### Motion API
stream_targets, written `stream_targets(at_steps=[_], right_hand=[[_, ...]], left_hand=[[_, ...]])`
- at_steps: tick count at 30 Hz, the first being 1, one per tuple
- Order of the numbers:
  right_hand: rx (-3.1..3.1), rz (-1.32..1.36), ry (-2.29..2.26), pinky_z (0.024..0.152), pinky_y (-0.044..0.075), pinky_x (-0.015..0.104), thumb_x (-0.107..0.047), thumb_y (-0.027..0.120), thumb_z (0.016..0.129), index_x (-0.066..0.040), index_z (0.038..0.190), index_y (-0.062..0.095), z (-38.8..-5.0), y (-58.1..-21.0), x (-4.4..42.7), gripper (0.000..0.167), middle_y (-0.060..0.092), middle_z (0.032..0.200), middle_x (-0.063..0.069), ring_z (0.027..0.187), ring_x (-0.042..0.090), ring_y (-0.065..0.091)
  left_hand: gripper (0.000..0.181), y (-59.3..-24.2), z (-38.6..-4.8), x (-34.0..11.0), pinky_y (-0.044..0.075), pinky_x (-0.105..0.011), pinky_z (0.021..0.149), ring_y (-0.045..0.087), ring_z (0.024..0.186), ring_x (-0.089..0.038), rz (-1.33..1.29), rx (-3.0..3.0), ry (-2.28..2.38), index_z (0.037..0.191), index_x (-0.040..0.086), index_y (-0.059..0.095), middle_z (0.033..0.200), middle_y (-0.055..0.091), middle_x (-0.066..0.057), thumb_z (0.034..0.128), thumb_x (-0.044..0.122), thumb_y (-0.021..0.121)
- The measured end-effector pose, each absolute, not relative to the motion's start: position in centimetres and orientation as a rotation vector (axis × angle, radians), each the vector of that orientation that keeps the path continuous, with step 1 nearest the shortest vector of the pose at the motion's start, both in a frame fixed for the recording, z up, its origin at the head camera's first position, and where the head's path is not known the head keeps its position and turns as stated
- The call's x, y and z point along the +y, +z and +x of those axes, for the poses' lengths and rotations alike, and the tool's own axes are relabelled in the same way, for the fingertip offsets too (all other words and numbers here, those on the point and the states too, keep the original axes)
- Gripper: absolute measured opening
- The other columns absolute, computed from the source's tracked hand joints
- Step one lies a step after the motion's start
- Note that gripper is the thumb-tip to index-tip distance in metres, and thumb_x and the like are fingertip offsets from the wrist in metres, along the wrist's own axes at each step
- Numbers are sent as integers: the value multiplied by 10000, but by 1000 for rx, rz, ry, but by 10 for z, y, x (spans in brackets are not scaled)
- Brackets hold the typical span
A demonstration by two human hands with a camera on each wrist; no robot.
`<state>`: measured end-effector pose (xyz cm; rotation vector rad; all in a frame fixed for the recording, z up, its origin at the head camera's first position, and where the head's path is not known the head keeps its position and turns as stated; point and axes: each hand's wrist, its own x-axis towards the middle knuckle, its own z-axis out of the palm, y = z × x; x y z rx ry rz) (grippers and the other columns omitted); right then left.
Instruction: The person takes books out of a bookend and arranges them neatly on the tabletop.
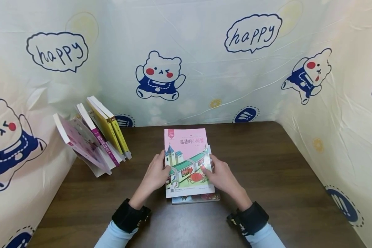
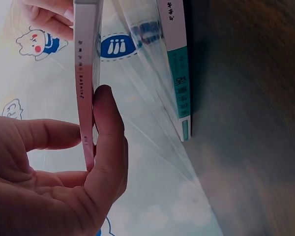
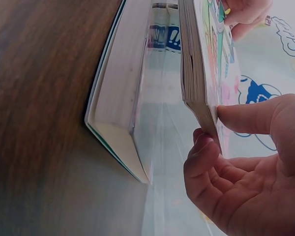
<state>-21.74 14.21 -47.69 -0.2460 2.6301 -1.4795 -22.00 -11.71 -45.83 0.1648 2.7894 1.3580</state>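
Both hands hold a pink book (image 1: 187,151) with a crab and a train on its cover. My left hand (image 1: 157,171) grips its left side, thumb on the cover and fingers behind, as the left wrist view shows at the spine (image 2: 84,88). On the opposite side my right hand (image 1: 221,174) pinches the page edge (image 3: 195,73) between thumb and fingers. Below it, apart from it in the wrist views, a second book (image 1: 195,198) lies flat on the table. Its white and green spine (image 2: 179,83) shows in the left wrist view; the held book covers most of it in the head view.
A row of several leaning books (image 1: 96,137) stands at the back left of the brown table (image 1: 266,172). Behind and beside the table hangs a pale curtain (image 1: 201,86) printed with bears. A black band (image 1: 128,217) circles each wrist.
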Motion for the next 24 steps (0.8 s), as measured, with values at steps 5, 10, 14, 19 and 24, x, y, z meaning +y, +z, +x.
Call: stream_targets(at_steps=[5, 10, 14, 19, 24], right_hand=[[2662, -225, -1414, 673, 577, 321, -152, 743, 999, -23, 1544, 461, -216, -477, 144, 627, 696, 1013, 43, 798, 163, 675], [2698, -215, -1347, 646, 550, 319, -158, 742, 997, -4, 1536, 471, -216, -477, 146, 622, 685, 972, 43, 765, 159, 648], [2695, -211, -1329, 627, 540, 324, -165, 741, 998, 24, 1518, 482, -217, -479, 148, 612, 687, 948, 43, 737, 158, 639], [2695, -166, -1313, 637, 541, 319, -174, 749, 992, 24, 1506, 498, -218, -481, 149, 606, 695, 975, 55, 750, 157, 645], [2688, -142, -1294, 638, 551, 323, -174, 754, 986, 21, 1496, 507, -218, -481, 150, 600, 701, 989, 62, 745, 166, 654]], left_hand=[[674, -462, -220, -115, 513, -357, 710, 573, 939, -269, 163, 2793, 1317, 1636, -12, 289, 1219, 546, -197, 1030, 25, 581], [728, -466, -219, -111, 512, -360, 727, 582, 954, -276, 156, 2813, 1287, 1649, -38, 224, 1304, 545, -230, 1029, 29, 601], [789, -469, -217, -109, 505, -397, 810, 579, 1045, -307, 169, 2819, 1273, 1650, -47, 199, 1405, 517, -261, 999, 0, 643], [810, -472, -214, -106, 496, -431, 854, 557, 1085, -326, 208, 2806, 1228, 1643, -42, 240, 1424, 518, -259, 959, -19, 674], [744, -475, -212, -105, 489, -455, 925, 551, 1140, -332, 243, 2798, 1203, 1622, -64, 287, 1485, 499, -273, 971, -15, 644]])
